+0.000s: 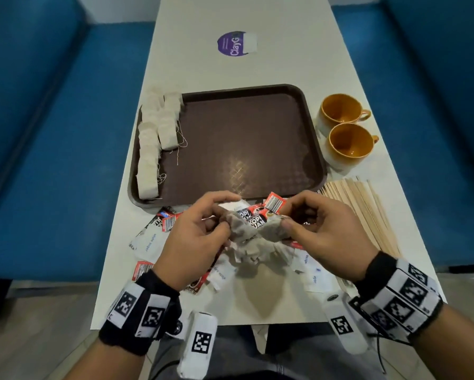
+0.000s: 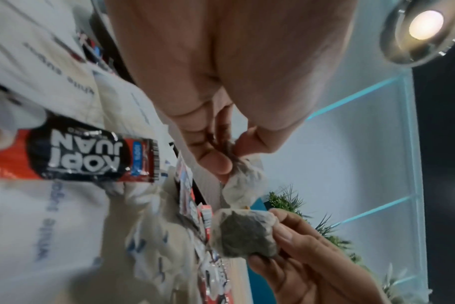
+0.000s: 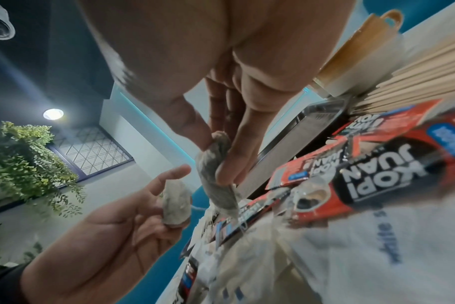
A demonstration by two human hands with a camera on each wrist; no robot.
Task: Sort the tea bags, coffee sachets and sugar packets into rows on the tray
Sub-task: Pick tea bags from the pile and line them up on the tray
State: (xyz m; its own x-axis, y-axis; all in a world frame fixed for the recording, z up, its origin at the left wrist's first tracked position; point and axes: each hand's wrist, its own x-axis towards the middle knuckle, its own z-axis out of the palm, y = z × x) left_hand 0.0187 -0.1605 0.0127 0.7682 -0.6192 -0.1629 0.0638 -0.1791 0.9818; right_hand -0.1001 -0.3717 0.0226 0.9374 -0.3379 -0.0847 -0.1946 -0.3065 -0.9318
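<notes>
A brown tray (image 1: 244, 138) lies mid-table, with several tea bags (image 1: 150, 144) in two rows along its left side. In front of it sits a mixed pile of red-black coffee sachets (image 1: 253, 219), white sugar packets (image 1: 150, 242) and crumpled tea bags (image 1: 260, 250). Both hands hover over the pile. My left hand (image 1: 227, 215) pinches one tea bag (image 1: 237, 223) (image 2: 244, 185) between thumb and fingers. My right hand (image 1: 285, 215) pinches another tea bag (image 1: 274, 226) (image 3: 216, 170). The two bags hang close together.
Two orange cups (image 1: 342, 111) (image 1: 349, 144) stand right of the tray. A fan of wooden stirrers (image 1: 367, 212) lies at the right front. A purple sticker (image 1: 235, 43) marks the far table. Blue benches (image 1: 52, 133) flank both sides.
</notes>
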